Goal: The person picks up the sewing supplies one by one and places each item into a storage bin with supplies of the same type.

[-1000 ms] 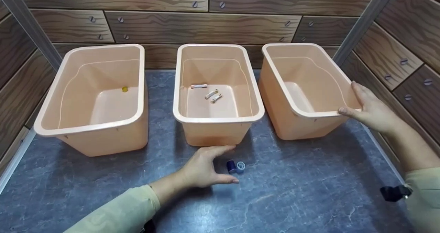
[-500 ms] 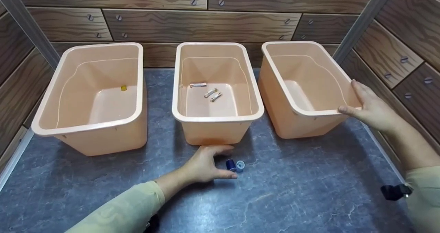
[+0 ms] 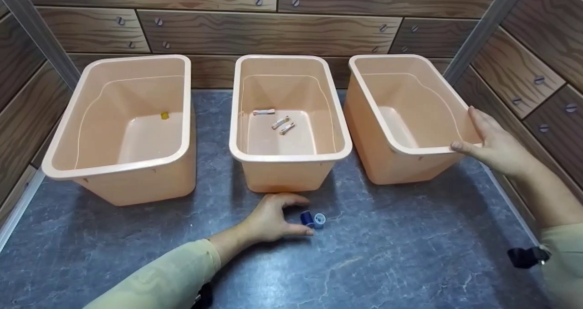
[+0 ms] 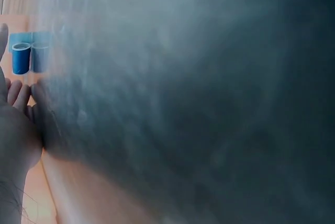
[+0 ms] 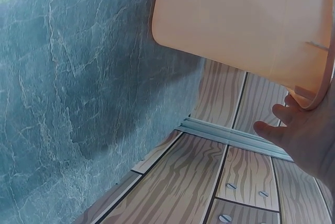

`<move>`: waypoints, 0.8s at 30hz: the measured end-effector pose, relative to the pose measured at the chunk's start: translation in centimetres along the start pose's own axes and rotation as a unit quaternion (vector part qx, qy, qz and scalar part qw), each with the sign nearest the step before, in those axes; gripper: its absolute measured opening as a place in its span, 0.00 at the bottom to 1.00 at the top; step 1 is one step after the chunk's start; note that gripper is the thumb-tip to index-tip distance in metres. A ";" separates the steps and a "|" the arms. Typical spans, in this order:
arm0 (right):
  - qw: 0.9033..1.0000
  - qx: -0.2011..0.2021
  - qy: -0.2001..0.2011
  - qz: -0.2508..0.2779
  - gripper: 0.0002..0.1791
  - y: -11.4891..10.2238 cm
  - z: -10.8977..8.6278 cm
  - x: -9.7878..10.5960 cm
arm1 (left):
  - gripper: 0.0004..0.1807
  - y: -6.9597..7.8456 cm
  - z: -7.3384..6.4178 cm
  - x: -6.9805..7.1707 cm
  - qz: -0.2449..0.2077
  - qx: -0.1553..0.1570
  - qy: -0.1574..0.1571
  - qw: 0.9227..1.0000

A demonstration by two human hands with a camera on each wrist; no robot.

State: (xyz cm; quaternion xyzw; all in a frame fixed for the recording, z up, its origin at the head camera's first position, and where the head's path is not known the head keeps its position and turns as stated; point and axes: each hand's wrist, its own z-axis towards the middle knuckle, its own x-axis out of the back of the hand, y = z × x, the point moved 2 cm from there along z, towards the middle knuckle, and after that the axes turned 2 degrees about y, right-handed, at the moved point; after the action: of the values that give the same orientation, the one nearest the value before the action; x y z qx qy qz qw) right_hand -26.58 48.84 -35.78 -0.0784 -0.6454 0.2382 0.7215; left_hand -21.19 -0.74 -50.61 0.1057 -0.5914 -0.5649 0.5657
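Note:
A dark blue thread spool [image 3: 307, 218] and a light blue spool [image 3: 319, 220] lie together on the tabletop, in front of the middle bin [image 3: 290, 174]. My left hand [image 3: 272, 220] reaches in from their left, thumb and fingers curved apart on either side. The thumb tip is right beside the dark spool, and no grip on it shows. In the left wrist view, the blue spool [image 4: 21, 59] stands out beyond the fingers. My right hand [image 3: 498, 147] rests on the near right corner of the right bin [image 3: 405, 170], with thumb on the front rim and fingers along the side.
Inside the middle bin are several small banded bundles [image 3: 280, 122]. The left bin [image 3: 132, 186] holds a small yellow item [image 3: 165, 115]. Wood-patterned walls [image 3: 273, 33] enclose the grey marbled tabletop [image 3: 387, 254] at the back and sides.
My left hand has moved slightly up and right, and its thumb and fingers have drawn a little closer around the spools. My right hand stays on the bin corner.

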 end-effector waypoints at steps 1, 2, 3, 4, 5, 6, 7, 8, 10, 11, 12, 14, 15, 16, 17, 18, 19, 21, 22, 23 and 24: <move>1.000 -0.001 -0.001 0.000 0.58 0.0 0.0 0.0 | 0.36 0.0 0.0 0.0 -0.001 -0.001 0.004 1.000; 1.000 -0.001 -0.001 0.001 0.58 -0.1 0.0 0.0 | 0.36 0.0 -0.1 0.0 0.000 -0.003 0.009 1.000; 1.000 -0.001 -0.001 0.001 0.58 -0.1 0.0 0.0 | 0.35 -0.1 -0.1 -0.1 0.001 -0.004 0.012 1.000; 1.000 -0.001 -0.001 0.002 0.58 -0.2 0.0 0.0 | 0.35 -0.1 -0.1 -0.1 0.001 -0.005 0.016 1.000; 1.000 -0.001 -0.001 0.002 0.58 -0.2 0.0 0.1 | 0.34 -0.1 -0.2 -0.1 0.002 -0.007 0.018 1.000; 1.000 0.000 0.000 0.002 0.58 -0.2 0.0 0.1 | 0.33 -0.1 -0.2 -0.2 0.002 -0.010 0.019 1.000; 1.000 0.000 0.001 0.002 0.58 -0.2 0.0 0.1 | 0.33 -0.1 -0.2 -0.2 0.005 -0.013 0.020 1.000; 1.000 0.000 0.001 0.003 0.58 -0.2 0.0 0.0 | 0.33 -0.1 -0.2 -0.2 0.008 -0.016 0.019 1.000; 1.000 0.001 0.002 0.004 0.58 -0.1 0.0 0.0 | 0.32 -0.2 -0.2 -0.3 0.013 -0.020 0.018 1.000; 1.000 0.002 0.003 0.005 0.58 -0.1 0.1 0.0 | 0.32 -0.2 -0.3 -0.3 0.015 -0.022 0.016 1.000; 1.000 0.002 0.003 0.006 0.58 0.0 0.1 -0.1 | 0.31 -0.2 -0.3 -0.3 0.017 -0.023 0.015 0.999; 1.000 0.004 0.003 0.006 0.58 0.0 0.1 -0.2 | 0.31 -0.3 -0.3 -0.4 0.020 -0.023 0.014 0.999; 1.000 0.005 0.004 0.006 0.58 0.0 0.1 -0.2 | 0.31 -0.3 -0.3 -0.4 0.020 -0.024 0.014 0.999; 1.000 0.007 0.005 0.006 0.57 0.0 0.1 -0.2 | 0.30 -0.4 -0.3 -0.4 0.020 -0.026 0.016 0.999; 1.000 0.007 0.004 0.006 0.57 0.0 0.1 -0.2 | 0.30 -0.4 -0.3 -0.4 0.020 -0.029 0.017 0.999; 1.000 0.006 0.004 0.007 0.57 0.0 0.1 -0.2 | 0.29 -0.4 -0.3 -0.5 0.020 -0.032 0.018 0.999; 1.000 0.008 0.004 0.007 0.57 0.0 0.1 -0.1 | 0.29 -0.5 -0.3 -0.5 0.020 -0.034 0.019 0.999; 1.000 0.010 0.005 0.008 0.57 0.0 0.0 -0.1 | 0.27 -0.5 -0.2 -0.6 0.020 -0.040 0.021 0.999; 1.000 0.011 0.006 0.007 0.56 0.0 0.0 -0.1 | 0.27 -0.5 -0.2 -0.6 0.020 -0.042 0.022 0.999; 1.000 0.012 0.007 0.007 0.56 0.0 0.0 -0.1 | 0.27 -0.5 -0.2 -0.6 0.021 -0.043 0.023 0.999; 1.000 0.013 0.009 0.007 0.56 0.0 0.1 -0.1 | 0.26 -0.5 -0.2 -0.6 0.020 -0.041 0.022 0.999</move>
State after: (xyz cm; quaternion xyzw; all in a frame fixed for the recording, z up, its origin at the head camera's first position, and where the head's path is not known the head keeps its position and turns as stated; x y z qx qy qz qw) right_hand -26.64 48.80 -35.84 -0.0758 -0.6354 0.2510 0.7263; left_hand -21.12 -0.57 -51.33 0.0827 -0.5569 -0.5748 0.5939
